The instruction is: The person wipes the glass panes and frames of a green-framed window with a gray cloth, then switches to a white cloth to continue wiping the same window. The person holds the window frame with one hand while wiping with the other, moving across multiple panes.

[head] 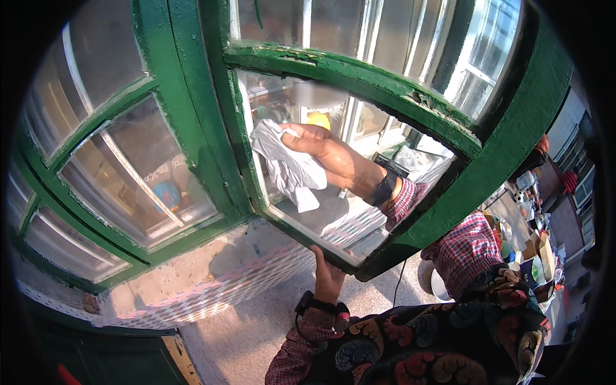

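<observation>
A green wooden window sash (486, 192), its paint flaking, stands swung open before me. My right hand (332, 154) shows through its lower pane, reaching around the outer stile. Bunched between the thumb and fingers is a white cloth (288, 163), close to the glass at the hinge side; whether it touches the pane I cannot tell. My left hand (328, 276) grips the sash's bottom rail from below, thumb up against the wood. Part of its fingers is hidden by the rail.
Fixed green-framed windows (139, 183) run along the left, above a concrete sill (192, 260) and a mosaic-tiled wall (231, 288). A white bucket (440, 286) and a dark cable (399, 284) are beneath the sash. Bags and boxes (539, 255) crowd the right.
</observation>
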